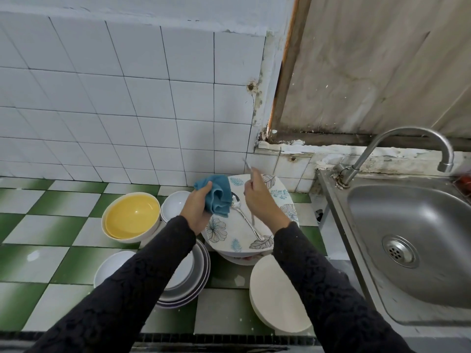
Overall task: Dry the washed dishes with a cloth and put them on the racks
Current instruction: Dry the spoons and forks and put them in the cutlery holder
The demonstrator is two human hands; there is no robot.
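Observation:
My left hand (197,208) grips a bunched blue cloth (216,196) above the left edge of a floral plate (283,200). My right hand (260,200) pinches a thin metal utensil (248,167) whose handle points up toward the wall; its lower end is blurred. A metal spoon (244,216) lies on the floral plate, bowl next to the cloth. A yellow bowl (131,216), a small white bowl (175,203), a stack of grey-rimmed plates (196,276) and a stack of cream plates (275,291) stand around on the counter.
The green and white tiled counter (51,225) stretches left. A steel sink (407,240) with a curved tap (407,143) sits at the right. A white tiled wall rises behind. No rack is in view.

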